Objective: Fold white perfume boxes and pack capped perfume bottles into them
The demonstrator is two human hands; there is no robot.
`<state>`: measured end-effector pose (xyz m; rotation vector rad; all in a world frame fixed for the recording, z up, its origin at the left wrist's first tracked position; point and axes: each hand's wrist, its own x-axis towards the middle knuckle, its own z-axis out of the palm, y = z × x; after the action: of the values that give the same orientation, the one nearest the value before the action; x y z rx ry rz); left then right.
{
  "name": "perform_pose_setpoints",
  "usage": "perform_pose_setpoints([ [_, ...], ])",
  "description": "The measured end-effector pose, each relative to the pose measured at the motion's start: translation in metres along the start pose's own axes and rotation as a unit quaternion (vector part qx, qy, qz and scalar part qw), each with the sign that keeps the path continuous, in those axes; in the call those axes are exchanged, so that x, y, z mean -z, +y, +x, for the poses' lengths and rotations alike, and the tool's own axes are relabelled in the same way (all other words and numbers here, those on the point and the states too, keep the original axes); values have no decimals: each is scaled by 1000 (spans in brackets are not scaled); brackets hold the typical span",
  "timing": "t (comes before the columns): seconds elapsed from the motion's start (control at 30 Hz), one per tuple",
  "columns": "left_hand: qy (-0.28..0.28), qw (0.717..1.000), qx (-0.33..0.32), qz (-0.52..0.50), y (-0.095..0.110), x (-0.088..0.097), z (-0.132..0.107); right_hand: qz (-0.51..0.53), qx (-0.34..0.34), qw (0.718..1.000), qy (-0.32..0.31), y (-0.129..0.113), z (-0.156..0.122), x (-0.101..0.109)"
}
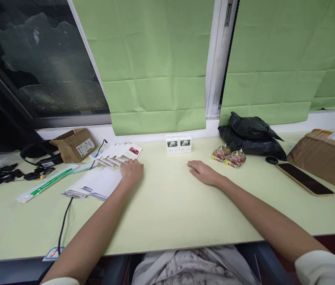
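My left hand [132, 172] rests on the table at the edge of a fanned pile of flat white cartons [117, 152], one showing a red flower picture. Its fingers point away from me; I cannot tell whether they touch the cartons. Just below it lie more flat white cartons [107, 183]. On the bare table to the right, my right hand [203, 172] lies open, fingers outstretched. Two small white boxes with flower pictures, a left one [172, 145] and a right one [185, 145], stand side by side beyond both hands. Several clear ornaments with pink contents [235, 159] lie beyond my right hand.
Black plastic bags [252, 136], a phone [304, 179] and a large brown carton [328, 158] are at the right. On the left lie an open cardboard box [74, 145], a green-and-white packet [48, 184] and a black cable [64, 223] running to the front edge.
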<state>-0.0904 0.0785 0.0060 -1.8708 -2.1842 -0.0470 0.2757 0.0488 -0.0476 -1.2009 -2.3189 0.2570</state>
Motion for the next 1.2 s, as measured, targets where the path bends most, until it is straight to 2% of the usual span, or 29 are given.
perform_pose_setpoints([
  [0.83, 14, 1000, -13, -7, -1, -4, 1, -4, -1, 1000, -4, 4, 0, -3],
  [1.2, 19, 1000, -17, 0, -1, -2, 0, -6, -2, 1000, -4, -1, -1, 1],
])
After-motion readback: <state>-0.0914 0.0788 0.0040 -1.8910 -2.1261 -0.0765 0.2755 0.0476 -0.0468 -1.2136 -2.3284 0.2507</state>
